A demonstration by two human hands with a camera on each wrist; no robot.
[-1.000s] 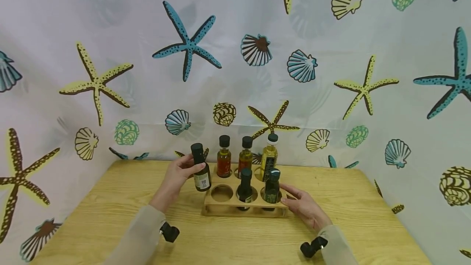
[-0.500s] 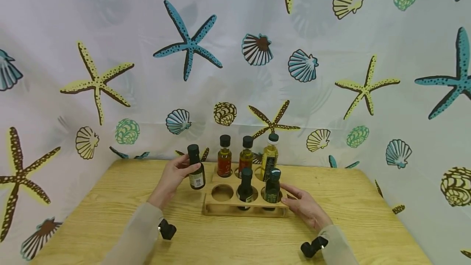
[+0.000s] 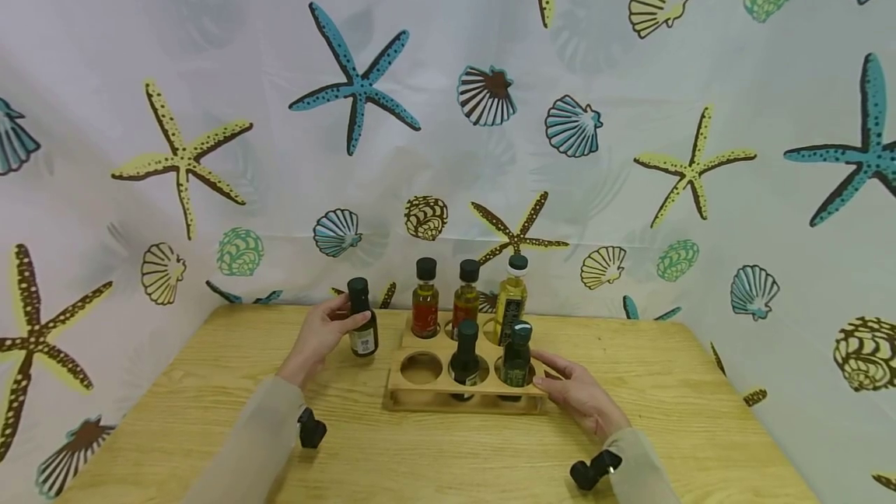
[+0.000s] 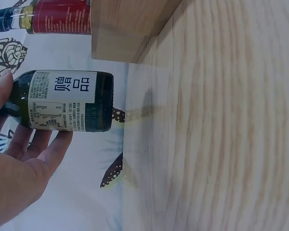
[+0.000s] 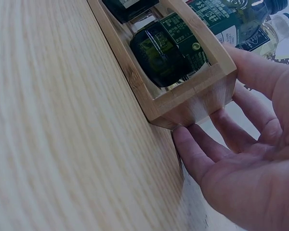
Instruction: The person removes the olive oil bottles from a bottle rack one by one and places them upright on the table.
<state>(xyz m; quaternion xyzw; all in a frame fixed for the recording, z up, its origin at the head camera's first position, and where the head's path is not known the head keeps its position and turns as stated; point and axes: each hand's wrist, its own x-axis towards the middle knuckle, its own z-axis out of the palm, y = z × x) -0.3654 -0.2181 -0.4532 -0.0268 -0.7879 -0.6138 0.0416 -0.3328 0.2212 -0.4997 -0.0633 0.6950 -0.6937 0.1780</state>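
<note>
Dark glass bottle (image 3: 364, 341): upright or nearly so, held between the thumb and fingers of the left hand (image 3: 318, 333). The thumb lies at the shoulder; the fingers support the opposite side of the body. In the left wrist view, the base appears clear of the tabletop (image 3: 420, 457).

Handling (judged): rigid, fragile glass, smooth enough to slip, moderately heavy if full. Preferred hold: around the body just below the shoulder, not by the cap alone.

Right of the left fingers: a wooden rack (image 3: 430, 389). Nearest to them in its front row is an unfilled hole (image 3: 421, 368); behind that hole stands a red-labelled bottle (image 3: 425, 316). Further from these fingers, mid-rack: a black-capped bottle (image 3: 465, 360) in front, a second red-labelled bottle (image 3: 465, 306) behind. Just beside the right fingers: a green bottle (image 3: 516, 364) in front, a yellow oil bottle (image 3: 511, 306) behind.

Right hand (image 3: 577, 395): thumb at the upper front corner of the rack, fingers curved against its end panel.
</note>
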